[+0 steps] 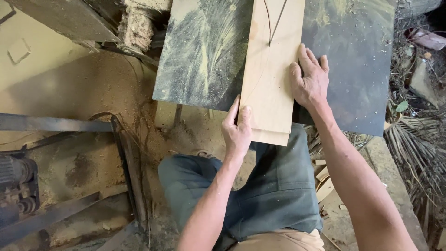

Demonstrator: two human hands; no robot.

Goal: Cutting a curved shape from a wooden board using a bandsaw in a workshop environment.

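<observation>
1. Rusty dark motor (16,183) at far left, low beside a metal frame (55,124) of flat bars, all dusted with sawdust.
2. Sawdust-caked floor (83,93) across the left, brown and powdery.
3. Crumbling block (139,23) of pressed dust at top, just left of the surface.
4. Dark metal surface (200,56), smeared with yellow sawdust in sweeping streaks, running from centre to right.
5. Left hand (237,130) at the near left corner of the wooden boards (272,79), thumb on top and fingers curled under the edge, closed in a pinch on the boards.
6. Pale boards stacked two deep, lying lengthwise on the surface, near end overhanging its edge above the lap; lower board showing as a step at the near end.
7. Curved pencil line and a thin dark slit (274,23) on the upper board, meeting near the far end.
8. Right hand (310,79) pressed flat, fingers spread and extended, palm on the boards' right edge, partly over the surface; gripping nothing, only bearing down.
9. Grey-green trousers (274,186) below the boards, knees bent.
10. Wood offcuts (325,183) on the ground beside the right leg.
11. Dry palm fronds (418,153) and litter at far right.
</observation>
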